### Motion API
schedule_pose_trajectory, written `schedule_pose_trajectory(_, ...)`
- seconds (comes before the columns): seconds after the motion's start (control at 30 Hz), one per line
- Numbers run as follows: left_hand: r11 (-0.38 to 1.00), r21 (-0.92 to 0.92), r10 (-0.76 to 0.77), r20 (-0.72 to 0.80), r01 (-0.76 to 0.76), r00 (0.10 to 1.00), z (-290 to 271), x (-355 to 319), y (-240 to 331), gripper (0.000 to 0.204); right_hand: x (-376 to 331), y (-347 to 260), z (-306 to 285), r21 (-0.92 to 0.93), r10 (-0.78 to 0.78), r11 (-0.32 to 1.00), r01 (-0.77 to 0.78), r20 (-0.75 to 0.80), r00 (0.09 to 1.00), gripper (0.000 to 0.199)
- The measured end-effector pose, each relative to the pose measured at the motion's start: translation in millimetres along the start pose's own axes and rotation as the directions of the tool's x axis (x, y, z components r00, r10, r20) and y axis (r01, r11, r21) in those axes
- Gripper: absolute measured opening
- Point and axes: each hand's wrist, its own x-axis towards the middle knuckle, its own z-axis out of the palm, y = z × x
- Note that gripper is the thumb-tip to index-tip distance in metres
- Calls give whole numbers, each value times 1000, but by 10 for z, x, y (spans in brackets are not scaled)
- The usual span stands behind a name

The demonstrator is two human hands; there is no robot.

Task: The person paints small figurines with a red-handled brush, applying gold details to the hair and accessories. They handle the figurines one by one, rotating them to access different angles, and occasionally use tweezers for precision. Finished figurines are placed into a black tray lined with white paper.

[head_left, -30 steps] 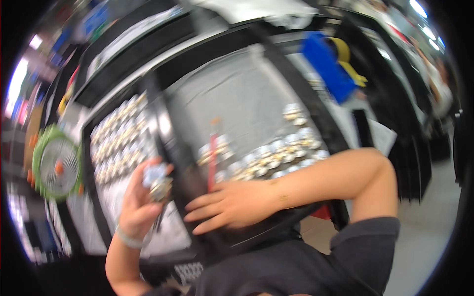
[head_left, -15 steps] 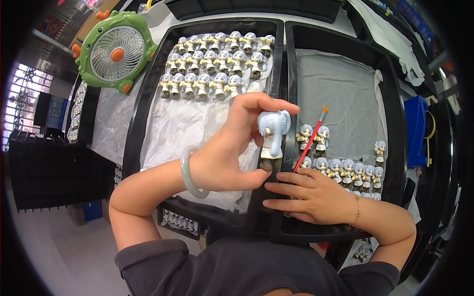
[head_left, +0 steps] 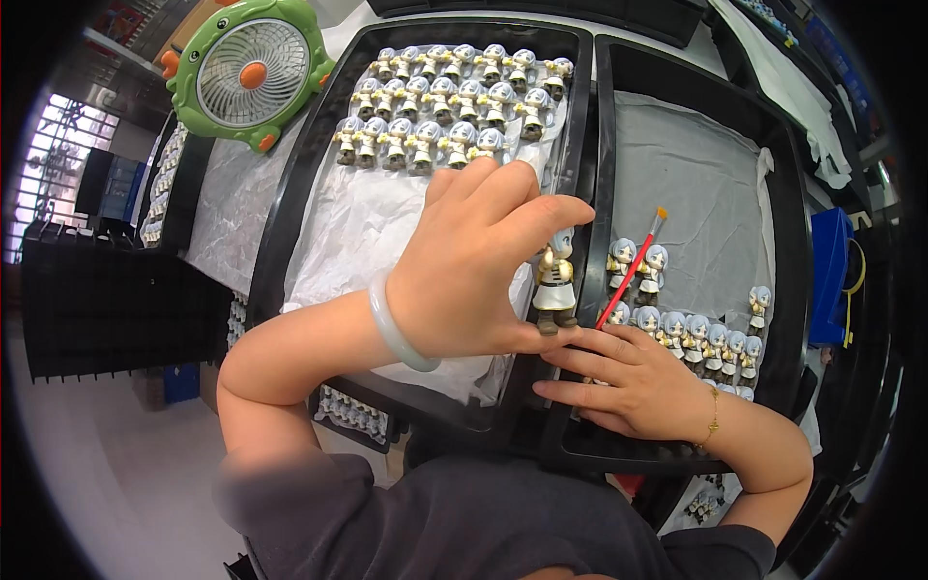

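My left hand [head_left: 464,256] pinches a small painted figurine [head_left: 555,290] between thumb and fingers, holding it upright above the divide between two black trays. The figurine has pale blue hair, a white dress with a dark belt, and brown boots. Its front shows; fingers cover part of its head. Just below and to the right is my right hand [head_left: 633,382], back upward, its fingertips close to my left thumb. A red paintbrush [head_left: 630,271] slants up from between its fingers, bristles away from me; the handle's lower end is hidden. The brush crosses over several standing figurines [head_left: 650,271].
In the paper-lined left tray [head_left: 319,242], rows of similar figurines [head_left: 425,145] lie at the far end. The right tray [head_left: 696,164] holds more near my right hand. A green fan [head_left: 253,75] stands far left, a blue bin [head_left: 829,261] at right.
My left hand has turned the figurine from its back to its front, the back of the hand now facing up. The whole view has shifted slightly; my right hand keeps the brush.
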Motion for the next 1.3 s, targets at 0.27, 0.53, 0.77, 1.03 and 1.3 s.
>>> schedule_pose_trajectory(0.27, 1000, 29, -7, -12, 7, 1000, 5, -4, -18, 63, -10, 0, 22, -14, 5, 1000, -5, 2, 1000, 54)
schedule_pose_trajectory(0.53, 578, -717, -579, -22, 391, 815, 82, 125, -778, 64, -29, -3, 21, 4, -1, 1000, 1, -18, 1000, 56)
schedule_pose_trajectory(0.77, 960, -17, -279, 6, 279, 960, 646, 55, -1039, 68, -38, 10, 43, -13, -23, 1000, 22, -59, 998, 58)
schedule_pose_trajectory(1.03, 935, 340, -145, 119, 96, 982, 592, 247, -1067, 66, -95, 47, 130, -19, -51, 999, 50, -98, 994, 58)
schedule_pose_trajectory(1.3, 922, 231, 245, 273, -310, 930, 962, 1036, 190, 13, -151, 42, 142, 13, -92, 995, 96, -179, 979, 54)
